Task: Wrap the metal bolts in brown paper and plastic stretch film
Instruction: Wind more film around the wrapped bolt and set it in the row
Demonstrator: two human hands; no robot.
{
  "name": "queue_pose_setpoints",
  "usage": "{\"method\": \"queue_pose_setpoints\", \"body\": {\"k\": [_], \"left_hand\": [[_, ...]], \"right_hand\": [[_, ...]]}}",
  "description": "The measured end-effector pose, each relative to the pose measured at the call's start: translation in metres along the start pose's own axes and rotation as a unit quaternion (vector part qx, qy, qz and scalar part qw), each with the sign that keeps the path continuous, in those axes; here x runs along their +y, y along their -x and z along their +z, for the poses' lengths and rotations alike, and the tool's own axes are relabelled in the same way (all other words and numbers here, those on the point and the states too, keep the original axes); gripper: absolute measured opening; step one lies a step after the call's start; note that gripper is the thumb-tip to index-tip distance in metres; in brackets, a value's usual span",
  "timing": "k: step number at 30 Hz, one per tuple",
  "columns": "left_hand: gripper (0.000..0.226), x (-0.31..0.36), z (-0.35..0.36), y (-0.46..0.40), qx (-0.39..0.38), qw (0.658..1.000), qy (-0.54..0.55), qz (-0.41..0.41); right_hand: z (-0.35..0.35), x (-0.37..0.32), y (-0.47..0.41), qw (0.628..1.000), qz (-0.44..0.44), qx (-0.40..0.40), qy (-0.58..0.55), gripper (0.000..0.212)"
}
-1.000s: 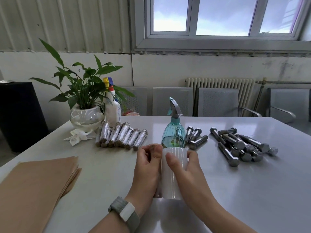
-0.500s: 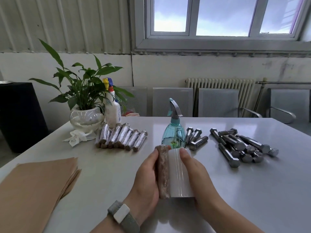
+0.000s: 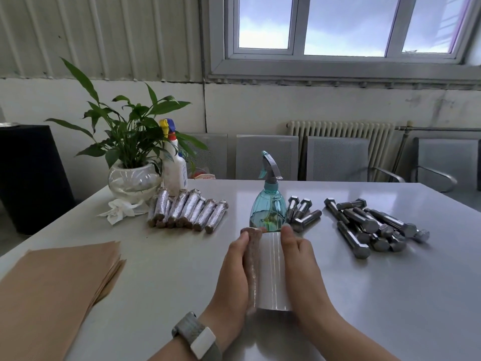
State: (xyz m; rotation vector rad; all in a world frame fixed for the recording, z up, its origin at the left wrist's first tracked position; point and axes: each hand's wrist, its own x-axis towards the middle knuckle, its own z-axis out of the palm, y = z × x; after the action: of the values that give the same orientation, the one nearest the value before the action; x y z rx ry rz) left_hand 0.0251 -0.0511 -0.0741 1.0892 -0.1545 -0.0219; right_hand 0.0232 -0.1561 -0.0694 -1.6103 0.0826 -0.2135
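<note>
Bolt [image 3: 252, 267]: paper-wrapped, brown, lying against the film roll [image 3: 272, 269] at table [image 3: 364, 295] centre.
Left hand [image 3: 233, 272]: cups bolt.
Right hand [image 3: 299, 267]: grips roll.
Bowl [image 3: 132, 182]: holds plant.

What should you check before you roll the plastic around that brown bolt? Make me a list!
1. Bolt is covered in paper: ok. The paper-wrapped bolt shows brown along its whole visible length.
2. Left hand holds the bolt: ok, its fingers lie along the bolt's side.
3. Right hand holds the stretch film roll: ok.
4. Film and bolt lie side by side: ok, they look pressed together.
5. Loose film end stuck to the paper: cannot tell, no edge is visible.
6. Spray bottle out of the way: not ok, it stands right behind the hands.
</note>
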Motion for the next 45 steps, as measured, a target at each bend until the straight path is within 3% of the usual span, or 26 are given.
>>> {"method": "queue_pose_setpoints", "body": {"k": [5, 9, 11, 14, 19, 21, 23, 25, 27, 29, 30, 32, 34, 37, 39, 41, 43, 45], "left_hand": [[0.030, -0.002, 0.000, -0.002, 0.022, 0.967, -0.206, 0.151], [0.025, 0.000, -0.006, -0.004, 0.029, 0.932, -0.302, 0.197], [0.031, 0.001, -0.010, -0.006, 0.043, 0.919, -0.332, 0.208], [0.038, 0.000, -0.014, -0.008, 0.077, 0.937, -0.290, 0.180], [0.047, -0.004, -0.006, -0.004, 0.116, 0.932, -0.306, 0.154], [0.052, -0.004, -0.007, -0.006, 0.122, 0.946, -0.280, 0.109], [0.049, -0.005, -0.005, -0.010, 0.118, 0.981, -0.150, -0.021], [0.036, -0.006, 0.000, -0.013, 0.163, 0.983, 0.025, -0.087], [0.037, 0.000, -0.006, -0.019, 0.211, 0.967, 0.121, -0.080], [0.038, 0.010, -0.017, -0.024, 0.161, 0.966, 0.172, -0.107], [0.039, 0.015, -0.025, -0.025, 0.132, 0.969, 0.172, -0.115], [0.034, 0.022, -0.038, -0.024, 0.114, 0.972, 0.174, -0.106], [0.030, 0.024, -0.043, -0.025, 0.103, 0.973, 0.179, -0.104], [0.034, 0.032, -0.045, -0.035, 0.127, 0.982, 0.092, -0.106], [0.041, 0.045, -0.047, -0.053, 0.173, 0.975, -0.065, -0.119], [0.042, 0.061, -0.051, -0.080, 0.198, 0.944, -0.226, -0.132], [0.030, 0.076, -0.060, -0.109, 0.182, 0.884, -0.422, -0.088], [0.021, 0.081, -0.068, -0.140, 0.170, 0.767, -0.619, -0.017]], "right_hand": [[-0.005, 0.000, 0.001, 0.986, 0.075, -0.078, -0.130, 0.067], [-0.010, -0.003, -0.001, 0.975, 0.063, -0.133, -0.164, 0.067], [-0.008, -0.002, 0.001, 0.977, 0.040, -0.126, -0.167, 0.069], [0.001, 0.002, 0.005, 0.983, 0.029, -0.104, -0.145, 0.074], [0.007, 0.003, 0.006, 0.998, -0.058, -0.008, -0.001, 0.057], [0.007, 0.001, 0.012, 0.993, -0.118, 0.019, 0.010, 0.049], [0.005, -0.005, 0.020, 0.966, -0.255, 0.010, 0.042, 0.036], [0.006, -0.009, 0.031, 0.902, -0.410, -0.102, 0.082, 0.043], [0.007, -0.005, 0.040, 0.865, -0.459, -0.195, 0.057, 0.059], [0.005, -0.007, 0.039, 0.882, -0.436, -0.176, -0.006, 0.057], [0.003, -0.009, 0.036, 0.908, -0.394, -0.134, -0.049, 0.053], [-0.002, -0.014, 0.022, 0.963, -0.222, -0.049, -0.145, 0.045], [-0.010, -0.011, 0.002, 0.979, -0.096, -0.035, -0.179, 0.048], [-0.021, -0.004, -0.011, 0.981, -0.025, -0.036, -0.190, 0.048], [-0.021, 0.003, -0.014, 0.982, 0.010, -0.027, -0.186, 0.060], [-0.023, 0.010, -0.020, 0.986, 0.007, -0.024, -0.163, 0.065], [-0.020, 0.012, -0.022, 0.990, -0.007, -0.032, -0.135, 0.064], [-0.020, 0.015, -0.026, 0.991, -0.012, -0.042, -0.124, 0.066]]}}
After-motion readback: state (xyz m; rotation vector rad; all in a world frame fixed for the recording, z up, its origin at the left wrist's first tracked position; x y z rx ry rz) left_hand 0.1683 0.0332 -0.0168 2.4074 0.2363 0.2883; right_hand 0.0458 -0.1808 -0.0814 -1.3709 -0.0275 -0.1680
